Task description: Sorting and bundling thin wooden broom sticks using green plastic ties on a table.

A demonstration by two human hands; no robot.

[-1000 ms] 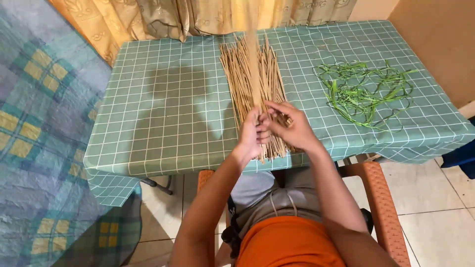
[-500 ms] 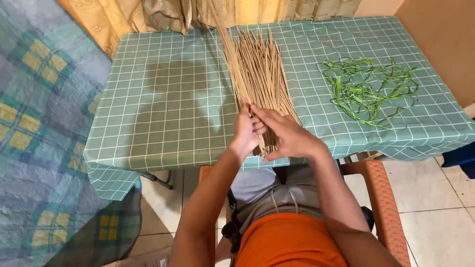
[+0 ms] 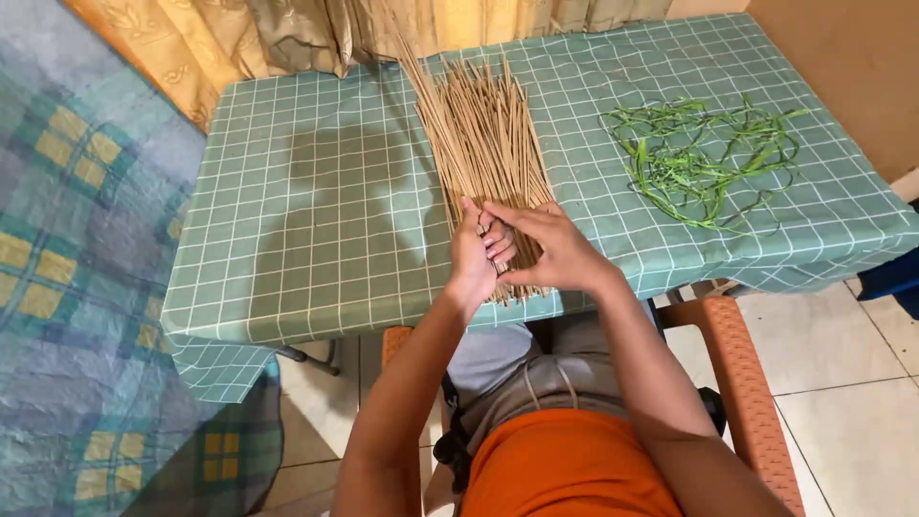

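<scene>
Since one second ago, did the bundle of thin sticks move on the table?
Cannot tell. The camera shifted; against the green strips and table edge, the stick bundle lies about where it did, under both hands.

bright, warm daylight | sharp focus | shadow on tablecloth (image 3: 316,191)

Setting: a home room. Checked green tablecloth (image 3: 316,191) on table; gold curtains (image 3: 287,33); plaid bedspread (image 3: 77,239); orange plastic chair (image 3: 742,383); tiled floor (image 3: 852,383).

Both hands meet at the near end of a bundle of thin tan sticks (image 3: 486,144) on the green checked surface (image 3: 316,239): left hand (image 3: 476,257) gripping, right hand (image 3: 552,251) resting on top. Green leaf strips (image 3: 704,153) lie at two o'clock.
</scene>
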